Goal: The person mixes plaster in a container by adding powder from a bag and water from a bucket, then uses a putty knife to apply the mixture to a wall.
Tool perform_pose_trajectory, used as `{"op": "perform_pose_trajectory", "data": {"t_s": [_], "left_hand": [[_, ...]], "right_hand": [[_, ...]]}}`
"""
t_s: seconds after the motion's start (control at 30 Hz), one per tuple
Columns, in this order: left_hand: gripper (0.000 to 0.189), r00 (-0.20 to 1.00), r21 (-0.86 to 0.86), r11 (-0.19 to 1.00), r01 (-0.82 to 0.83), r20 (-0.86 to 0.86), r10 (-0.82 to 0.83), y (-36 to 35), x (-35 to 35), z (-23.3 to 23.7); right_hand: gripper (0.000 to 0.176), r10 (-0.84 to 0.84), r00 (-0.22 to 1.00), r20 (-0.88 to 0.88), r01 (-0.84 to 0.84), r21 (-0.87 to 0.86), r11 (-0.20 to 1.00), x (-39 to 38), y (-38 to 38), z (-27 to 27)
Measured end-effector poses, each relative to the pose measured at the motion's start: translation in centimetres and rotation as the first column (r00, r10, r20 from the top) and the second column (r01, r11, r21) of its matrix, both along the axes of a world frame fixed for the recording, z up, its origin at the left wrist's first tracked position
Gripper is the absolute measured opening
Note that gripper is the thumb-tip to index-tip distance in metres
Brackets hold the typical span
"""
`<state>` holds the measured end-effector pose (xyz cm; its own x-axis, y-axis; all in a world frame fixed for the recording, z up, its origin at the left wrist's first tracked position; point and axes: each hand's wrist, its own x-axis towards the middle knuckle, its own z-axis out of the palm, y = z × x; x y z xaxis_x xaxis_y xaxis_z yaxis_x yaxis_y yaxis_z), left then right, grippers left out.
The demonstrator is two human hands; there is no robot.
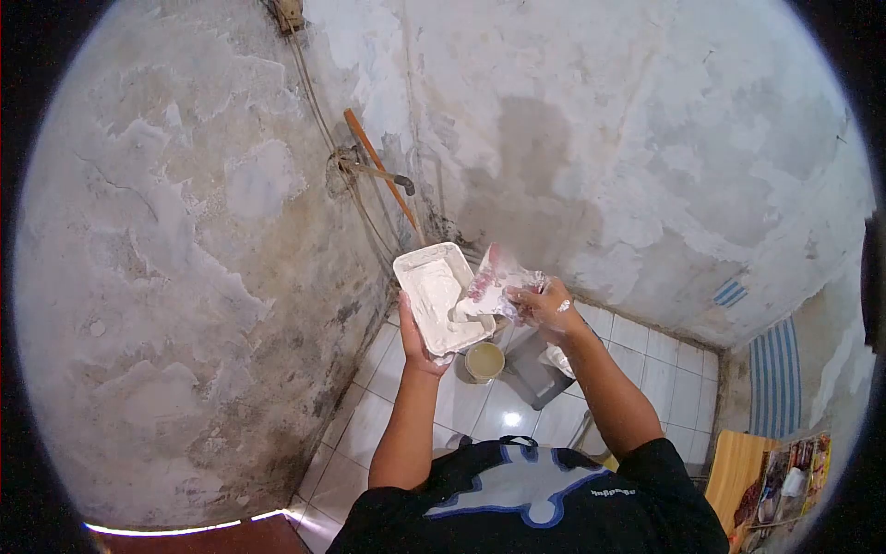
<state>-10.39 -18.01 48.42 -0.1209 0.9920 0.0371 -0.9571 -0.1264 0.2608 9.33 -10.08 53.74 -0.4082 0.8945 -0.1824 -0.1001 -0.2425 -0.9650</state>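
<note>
Two hands work, left hand (417, 348) supporting the tray (405, 281), likely stiff and best held underneath, from seven o'clock, while right hand (546, 303) clutches a bag (498, 279), likely limp, at the tray's three o'clock.

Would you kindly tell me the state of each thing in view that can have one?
White tub: held in the left hand, partly filled with white material.
Pale red-marked item: gripped by the right hand, at the tub's edge.
Bucket: upright, uncovered; contents unclear.
Orange-brown stick: slanting.
Pipe outlet: no flow visible.
Walls: patchy, stained.
</note>
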Motion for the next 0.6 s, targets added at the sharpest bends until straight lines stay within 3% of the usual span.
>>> {"op": "perform_pose_trajectory", "data": {"t_s": [0.2,0.53,0.6], "left_hand": [[0.072,1.0,0.052,0.999,0.002,0.001,-0.002,0.1,-0.1,-0.4],[0.071,1.0,0.038,0.999,-0.005,0.005,0.005,0.5,-0.6,-0.3],[0.071,1.0,0.027,0.999,-0.031,0.002,0.031,0.6,-0.6,-0.5]], "right_hand": [[0.01,-0.016,0.994,0.11,0.019,-0.033,0.999,2.0,0.6,1.3],[0.013,-0.072,0.996,0.057,0.065,0.105,0.992,2.1,0.2,2.5],[0.017,-0.094,0.984,0.153,0.036,0.344,0.938,2.2,0.1,2.3]]}}
